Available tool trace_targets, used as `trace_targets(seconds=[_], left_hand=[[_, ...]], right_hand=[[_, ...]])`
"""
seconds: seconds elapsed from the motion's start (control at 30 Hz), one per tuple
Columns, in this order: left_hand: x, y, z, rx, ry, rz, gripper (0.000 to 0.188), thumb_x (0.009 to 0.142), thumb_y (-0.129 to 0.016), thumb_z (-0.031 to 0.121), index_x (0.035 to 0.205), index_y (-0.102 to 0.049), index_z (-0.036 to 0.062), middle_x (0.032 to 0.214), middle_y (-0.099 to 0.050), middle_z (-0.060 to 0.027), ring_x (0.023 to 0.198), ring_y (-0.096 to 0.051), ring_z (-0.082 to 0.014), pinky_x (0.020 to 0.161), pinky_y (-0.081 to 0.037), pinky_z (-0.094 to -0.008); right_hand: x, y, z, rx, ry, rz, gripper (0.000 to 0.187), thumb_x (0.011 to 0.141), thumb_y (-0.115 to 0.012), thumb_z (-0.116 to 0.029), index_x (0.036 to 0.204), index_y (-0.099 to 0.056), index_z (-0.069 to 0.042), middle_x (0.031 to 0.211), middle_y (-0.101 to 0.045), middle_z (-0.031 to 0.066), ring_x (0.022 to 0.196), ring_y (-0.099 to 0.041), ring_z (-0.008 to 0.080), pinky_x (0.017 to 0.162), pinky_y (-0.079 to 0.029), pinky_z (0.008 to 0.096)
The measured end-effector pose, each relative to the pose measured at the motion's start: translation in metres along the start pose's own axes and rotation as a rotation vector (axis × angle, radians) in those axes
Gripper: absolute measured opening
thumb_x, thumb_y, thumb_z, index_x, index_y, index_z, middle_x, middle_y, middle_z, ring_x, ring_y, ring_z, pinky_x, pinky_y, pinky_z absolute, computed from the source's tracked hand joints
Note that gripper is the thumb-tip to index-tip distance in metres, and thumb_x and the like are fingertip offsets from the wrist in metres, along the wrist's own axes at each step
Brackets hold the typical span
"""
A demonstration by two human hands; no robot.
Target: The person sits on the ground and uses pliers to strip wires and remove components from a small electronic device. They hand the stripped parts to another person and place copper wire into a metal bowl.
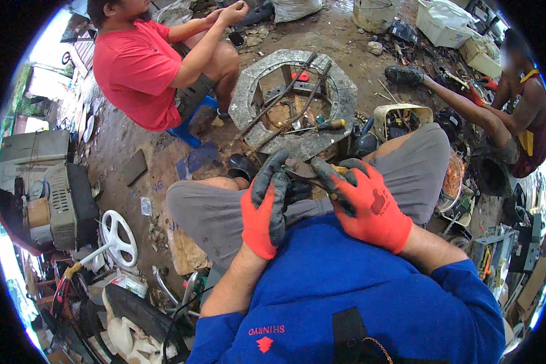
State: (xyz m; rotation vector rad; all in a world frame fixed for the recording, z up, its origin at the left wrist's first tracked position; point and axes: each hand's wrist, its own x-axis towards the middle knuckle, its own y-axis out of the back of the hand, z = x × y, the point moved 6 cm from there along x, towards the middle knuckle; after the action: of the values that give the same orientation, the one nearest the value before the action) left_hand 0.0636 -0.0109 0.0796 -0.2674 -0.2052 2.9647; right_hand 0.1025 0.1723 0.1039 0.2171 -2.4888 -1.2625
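Note:
Both my hands wear red gloves with dark coated palms and meet above my lap. My left hand (263, 209) is closed, its fingers pinching a small dark, flat metal-looking piece (301, 169). My right hand (370, 203) wraps round a yellow-handled tool (340, 170); its working end is mostly hidden, pointing toward the piece. Just beyond my hands stands an octagonal grey stone-like ring (255, 76). On its near right edge rests a screwdriver (332, 124) with a yellow and black handle. Two long rusty bars (279, 97) lie across the ring.
A person in a red shirt (133, 73) sits at the far left on a blue stool (188, 124). Another person with red gloves (519, 115) sits at the right, one leg stretched inward. A cream bin (403, 110) of scrap stands near my right knee. A white steering wheel (119, 238) lies left.

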Motion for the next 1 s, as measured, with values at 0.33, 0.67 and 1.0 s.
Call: trace_targets(seconds=[0.33, 0.67, 1.0], left_hand=[[0.0, 0.002, -0.004, -0.192, 0.151, -0.09, 0.042, 0.104, -0.051, 0.022, 0.142, -0.05, 0.0027, 0.091, -0.066, -0.0074, 0.069, -0.063, -0.012, 0.063, -0.053, -0.0257], [0.0, 0.007, -0.005, -0.129, 0.125, -0.082, 0.041, 0.103, -0.053, 0.021, 0.138, -0.053, 0.0017, 0.08, -0.061, -0.0037, 0.061, -0.057, -0.0094, 0.055, -0.047, -0.0235], [0.0, 0.009, -0.008, -0.121, 0.098, -0.072, 0.037, 0.103, -0.051, 0.015, 0.136, -0.054, -0.0002, 0.08, -0.061, -0.0041, 0.061, -0.055, -0.0092, 0.054, -0.046, -0.024]], right_hand=[[0.002, 0.002, 0.002, -0.107, 0.02, -0.026, 0.057, 0.075, -0.068, -0.012, 0.131, -0.061, -0.017, 0.117, -0.056, 0.0245, 0.121, -0.047, 0.0467, 0.102, -0.037, 0.0616], [0.003, 0.002, 0.0, -0.139, 0.015, -0.079, 0.057, 0.073, -0.067, -0.011, 0.129, -0.063, -0.019, 0.123, -0.054, 0.0252, 0.126, -0.043, 0.0493, 0.105, -0.032, 0.0658], [0.004, -0.001, 0.0, -0.202, 0.009, -0.148, 0.064, 0.072, -0.068, -0.014, 0.135, -0.058, -0.024, 0.124, -0.051, 0.0261, 0.13, -0.04, 0.0494, 0.101, -0.031, 0.0735]])
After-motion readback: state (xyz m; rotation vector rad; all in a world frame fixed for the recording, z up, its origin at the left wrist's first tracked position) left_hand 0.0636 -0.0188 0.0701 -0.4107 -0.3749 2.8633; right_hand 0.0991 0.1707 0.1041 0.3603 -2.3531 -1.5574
